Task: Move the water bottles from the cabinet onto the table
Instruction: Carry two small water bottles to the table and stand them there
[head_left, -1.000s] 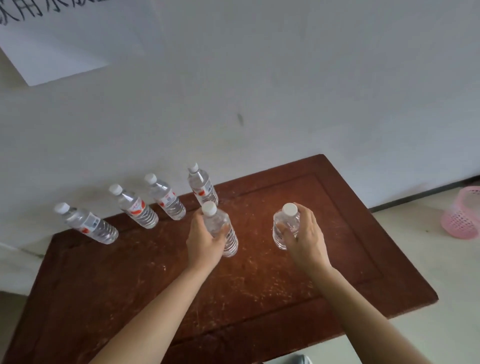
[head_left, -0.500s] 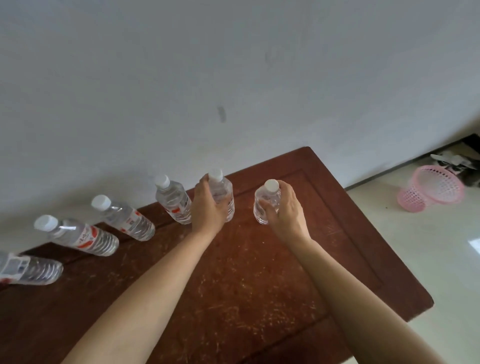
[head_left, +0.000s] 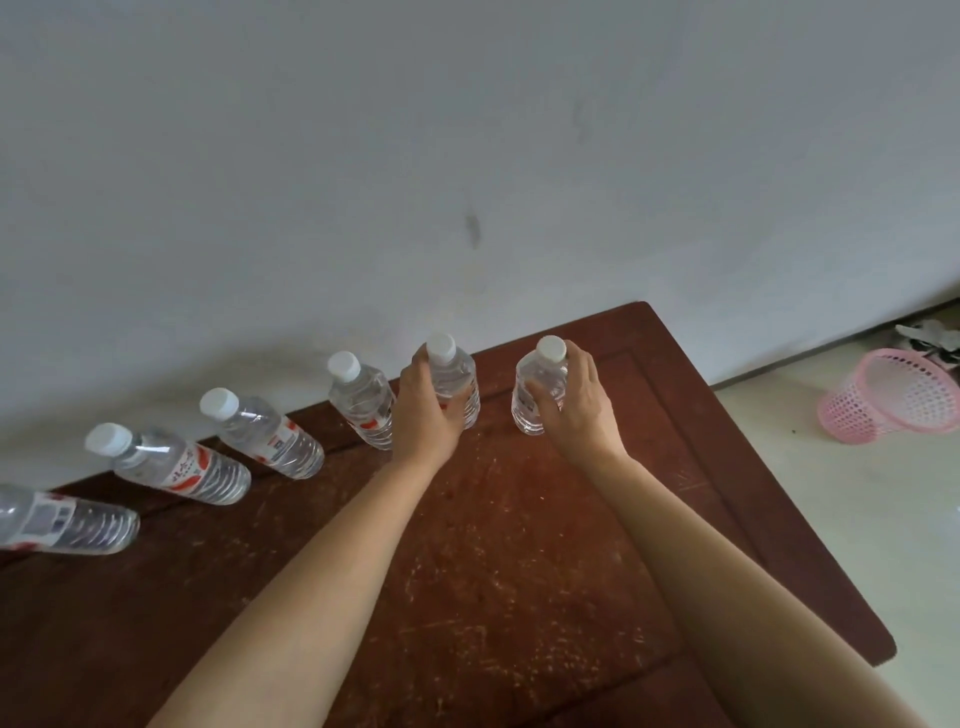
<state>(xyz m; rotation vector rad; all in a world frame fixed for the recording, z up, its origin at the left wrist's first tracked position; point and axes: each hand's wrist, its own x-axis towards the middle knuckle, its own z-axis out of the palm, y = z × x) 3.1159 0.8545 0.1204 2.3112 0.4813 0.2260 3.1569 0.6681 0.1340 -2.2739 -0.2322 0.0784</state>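
Your left hand (head_left: 426, 410) is wrapped around the body of an upright water bottle (head_left: 453, 370), fingers curled round its far side, and your right hand (head_left: 576, 410) grips a second bottle (head_left: 540, 382) the same way, thumb across the front and fingers reaching near the white cap. Both bottles sit at the far edge of the dark red wooden worktop (head_left: 519, 545), close to the wall (head_left: 467, 156), a small gap between them; their bases look to be down on the wood. To the left a row of four more bottles (head_left: 265, 434) runs along the wall, the nearest just beside your left hand, the farthest cut off by the frame edge. On the floor to the right a pink basket (head_left: 893, 395) lies tipped on its side
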